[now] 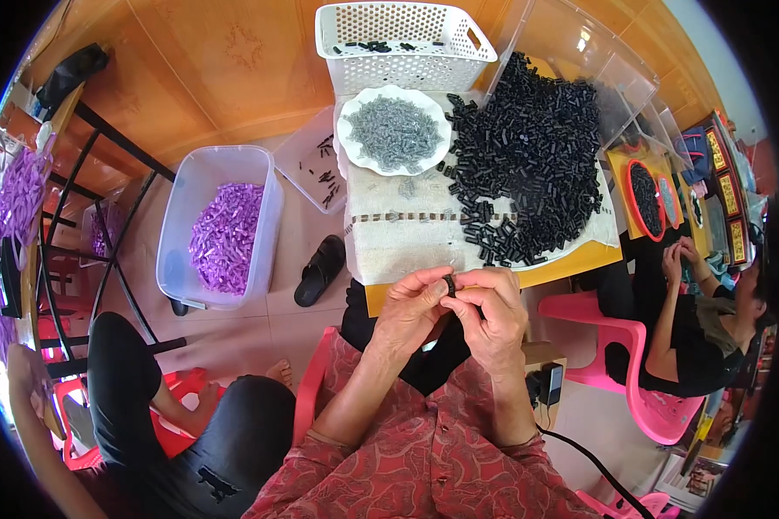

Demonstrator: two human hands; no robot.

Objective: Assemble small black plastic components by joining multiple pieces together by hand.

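Just past the table's front edge, my left hand (407, 310) and my right hand (492, 322) meet with their fingertips pinched. Between them is a small black tube-shaped piece (449, 286), partly covered by the fingers. A large heap of similar black pieces (532, 156) lies on the table ahead and to the right, spilling onto a whitish cloth (394, 246). Left of the heap, a white scalloped plate (344, 131) holds small greyish, clear-looking pieces (395, 132).
Behind the plate stands a white perforated basket (407, 71) with a few black pieces. A clear bin (169, 221) of purple pieces (227, 238) is on the floor at left, near a black sandal (320, 271). Other people sit on both sides; a pink chair (636, 381) is at right.
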